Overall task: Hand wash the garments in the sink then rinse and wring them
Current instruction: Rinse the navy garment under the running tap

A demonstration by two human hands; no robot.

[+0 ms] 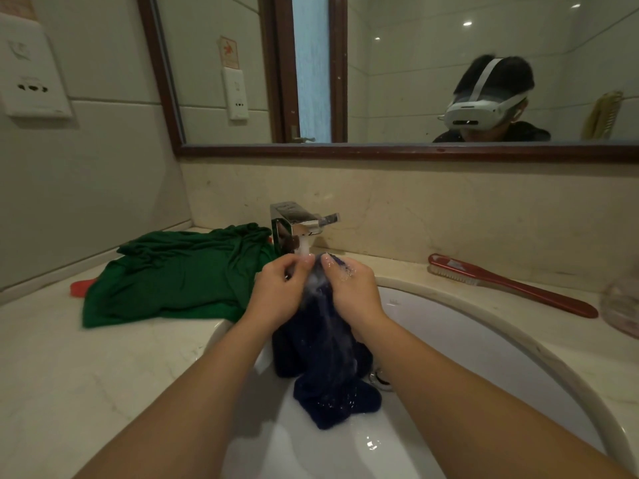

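A dark blue garment (328, 368) hangs wet over the white sink (484, 344), its top edge lifted under the running chrome faucet (294, 223). My left hand (280, 288) pinches the garment's top on the left, and my right hand (352, 288) grips it on the right. Water streams from the spout onto the cloth between my thumbs. The garment's lower end bunches in the basin near the drain (380, 378). A green garment (179, 274) lies spread on the counter left of the faucet.
A red-handled scrub brush (511, 285) lies on the counter right of the sink. Something red (81, 288) pokes out from under the green garment. A clear container (622, 305) sits at the right edge. A mirror (397, 70) and wall sockets (31, 74) are behind.
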